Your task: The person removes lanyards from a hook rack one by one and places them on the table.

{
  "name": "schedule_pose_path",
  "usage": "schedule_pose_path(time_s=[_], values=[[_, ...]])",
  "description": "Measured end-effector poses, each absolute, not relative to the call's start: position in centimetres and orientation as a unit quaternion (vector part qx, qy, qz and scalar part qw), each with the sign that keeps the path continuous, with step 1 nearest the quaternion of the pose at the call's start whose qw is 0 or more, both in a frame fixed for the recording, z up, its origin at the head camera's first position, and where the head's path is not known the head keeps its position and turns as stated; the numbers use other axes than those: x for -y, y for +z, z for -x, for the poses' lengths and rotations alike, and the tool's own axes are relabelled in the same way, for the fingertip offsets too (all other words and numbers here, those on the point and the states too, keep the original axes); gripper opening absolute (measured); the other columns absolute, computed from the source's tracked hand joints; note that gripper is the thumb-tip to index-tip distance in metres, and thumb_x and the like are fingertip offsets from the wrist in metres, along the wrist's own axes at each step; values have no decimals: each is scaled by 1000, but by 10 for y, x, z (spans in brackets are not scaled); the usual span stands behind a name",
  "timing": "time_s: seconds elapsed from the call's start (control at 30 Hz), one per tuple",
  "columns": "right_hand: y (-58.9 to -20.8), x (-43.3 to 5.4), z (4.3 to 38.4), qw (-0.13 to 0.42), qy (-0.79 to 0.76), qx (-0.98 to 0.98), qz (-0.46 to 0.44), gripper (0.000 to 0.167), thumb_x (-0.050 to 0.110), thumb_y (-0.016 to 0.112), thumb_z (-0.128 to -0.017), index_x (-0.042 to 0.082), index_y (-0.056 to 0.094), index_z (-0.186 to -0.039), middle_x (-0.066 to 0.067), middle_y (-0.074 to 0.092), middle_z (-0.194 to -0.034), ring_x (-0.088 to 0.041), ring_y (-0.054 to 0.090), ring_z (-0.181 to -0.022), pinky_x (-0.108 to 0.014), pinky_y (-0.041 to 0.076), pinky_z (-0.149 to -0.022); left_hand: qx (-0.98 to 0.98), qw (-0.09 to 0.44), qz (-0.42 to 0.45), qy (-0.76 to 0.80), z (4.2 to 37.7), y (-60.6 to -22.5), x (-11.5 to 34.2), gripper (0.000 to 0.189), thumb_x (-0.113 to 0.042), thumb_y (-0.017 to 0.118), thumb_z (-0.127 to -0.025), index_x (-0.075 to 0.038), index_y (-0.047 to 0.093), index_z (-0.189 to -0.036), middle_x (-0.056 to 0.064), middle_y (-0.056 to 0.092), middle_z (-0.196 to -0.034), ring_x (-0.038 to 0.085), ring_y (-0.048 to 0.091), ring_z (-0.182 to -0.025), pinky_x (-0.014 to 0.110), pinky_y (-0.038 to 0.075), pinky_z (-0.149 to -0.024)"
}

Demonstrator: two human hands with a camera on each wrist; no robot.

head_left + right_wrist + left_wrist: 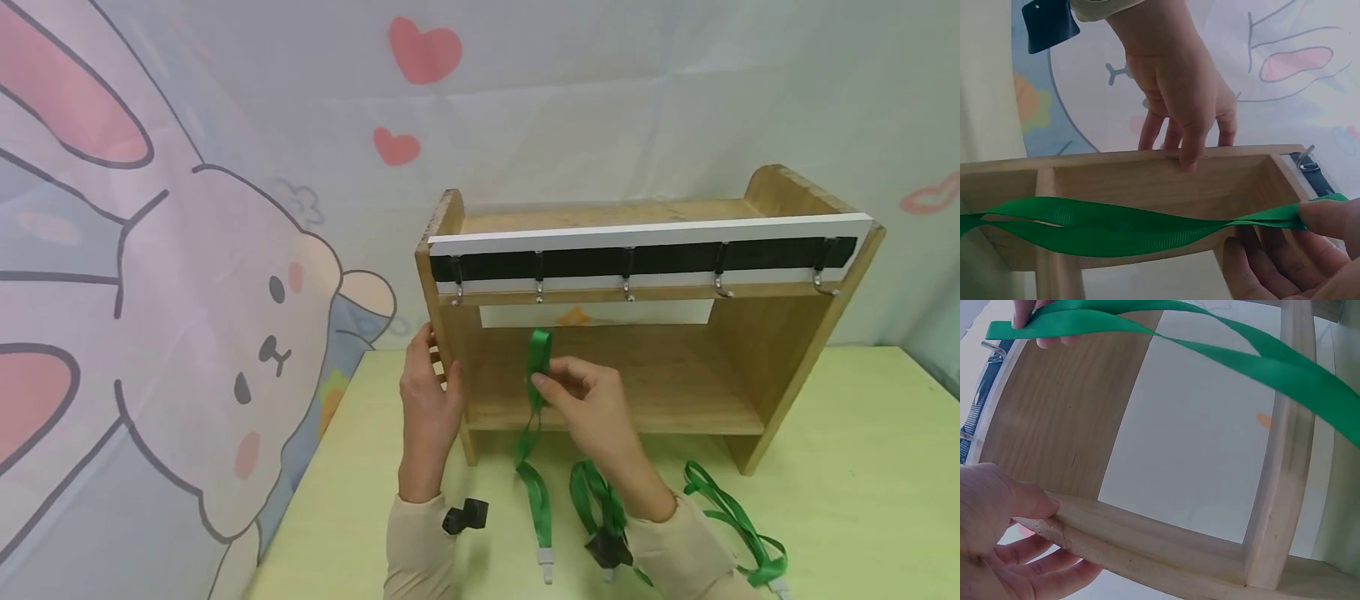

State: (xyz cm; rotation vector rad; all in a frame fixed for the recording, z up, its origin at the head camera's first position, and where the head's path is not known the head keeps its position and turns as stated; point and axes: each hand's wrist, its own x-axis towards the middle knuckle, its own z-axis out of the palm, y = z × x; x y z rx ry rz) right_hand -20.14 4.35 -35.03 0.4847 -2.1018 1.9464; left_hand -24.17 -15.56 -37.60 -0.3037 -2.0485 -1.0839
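My right hand [596, 400] pinches a green lanyard [538, 354] near its looped top, between thumb and fingers. The strap hangs down in front of the wooden shelf [600, 421], its white clip [546, 562] low over the table. In the right wrist view the lanyard [1110, 228] stretches away from the pinch, its two bands partly apart. My left hand [431, 400] grips the shelf's left side panel, thumb on the inner face and fingers around the outside, as the left wrist view of that hand [1004, 531] confirms. Above, metal hooks [539, 287] line the front rail.
Two more green lanyards, a bunched one [592, 492] and a looped one [731, 508], lie on the pale green table [862, 433] before the shelf. Several hooks sit on a black strip [585, 262]. Behind hangs a cloth backdrop [562, 125] with a cartoon rabbit.
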Motion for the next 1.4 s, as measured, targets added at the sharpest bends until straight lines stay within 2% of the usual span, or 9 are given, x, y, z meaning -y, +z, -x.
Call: schedule_pose_path(time_s=[0.27,0.67,0.93,1.2,1.4], values=[[-370,-42,206,77,704,690,-151,14,-1,66,-95,-12,70,-102,-18,72,-94,-15,67,-79,-32,60,-74,805,391,125,-428,242,-378,154,50,10,64,-92,8,46,-139,25,58,-121,38,65,-97,44,62,-67],[-391,-34,211,44,730,671,-122,16,-2,65,-96,-16,68,-102,-11,71,-86,-15,67,-74,-30,60,-70,807,392,127,-423,241,-374,152,50,10,64,-92,8,45,-139,24,58,-120,38,66,-99,44,62,-68],[-412,-29,211,-12,737,670,-88,16,-2,67,-94,-15,67,-104,-4,69,-87,-14,65,-78,-31,60,-73,808,389,123,-426,241,-373,151,51,10,64,-92,7,46,-139,24,58,-121,38,65,-100,44,62,-69],[-426,-31,209,-49,717,685,-117,21,2,67,-95,-16,66,-106,-4,67,-89,-14,64,-80,-38,61,-75,804,394,128,-427,242,-373,153,51,10,64,-91,8,46,-139,24,58,-120,38,65,-98,44,62,-67],[-437,-31,208,-64,691,707,-138,21,4,68,-96,-14,68,-106,-8,71,-90,-15,64,-80,-39,62,-71,804,391,123,-430,240,-372,155,51,10,64,-91,8,46,-139,24,58,-121,38,65,-98,44,62,-67]])
